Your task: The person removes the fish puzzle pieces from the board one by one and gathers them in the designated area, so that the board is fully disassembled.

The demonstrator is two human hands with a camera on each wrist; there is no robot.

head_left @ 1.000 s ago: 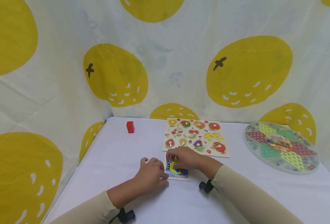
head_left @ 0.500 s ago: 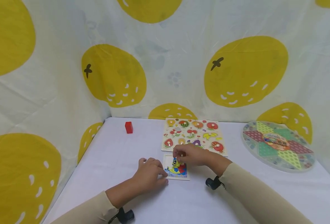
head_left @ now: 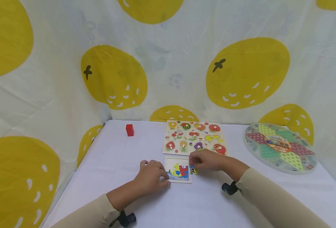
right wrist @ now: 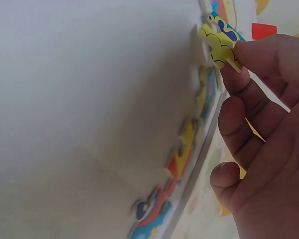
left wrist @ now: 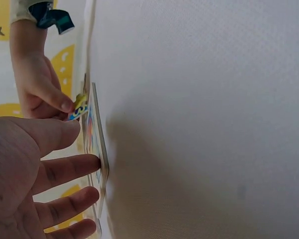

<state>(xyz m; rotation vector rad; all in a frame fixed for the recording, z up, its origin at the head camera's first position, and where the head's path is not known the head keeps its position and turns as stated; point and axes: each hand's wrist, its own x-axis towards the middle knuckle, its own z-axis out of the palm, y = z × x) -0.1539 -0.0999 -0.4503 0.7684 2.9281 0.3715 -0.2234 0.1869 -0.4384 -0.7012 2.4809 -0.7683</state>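
A small framed jigsaw puzzle (head_left: 178, 181) lies on the table, with several bright pieces in its lower part and bare backing above. My right hand (head_left: 206, 161) pinches a yellow and blue jigsaw piece (right wrist: 224, 45) between thumb and index finger, just right of the frame. That piece (left wrist: 78, 107) also shows beyond my left thumb in the left wrist view. My left hand (head_left: 150, 179) rests at the frame's left edge, fingers loosely spread and fingertips touching it. Loose jigsaw pieces (right wrist: 183, 149) lie in a row in the right wrist view; my right hand largely hides them in the head view.
A fruit peg puzzle board (head_left: 194, 136) lies directly behind the small frame. The round Chinese checkers board (head_left: 280, 148) is at the right, and a red block (head_left: 129, 130) stands at the back left. A fruit-print curtain (head_left: 179, 63) hangs behind the table.
My right hand has lifted the yellow and blue jigsaw piece out of the frame and carried it right, past the frame's edge. The left hand stays nearly in place.
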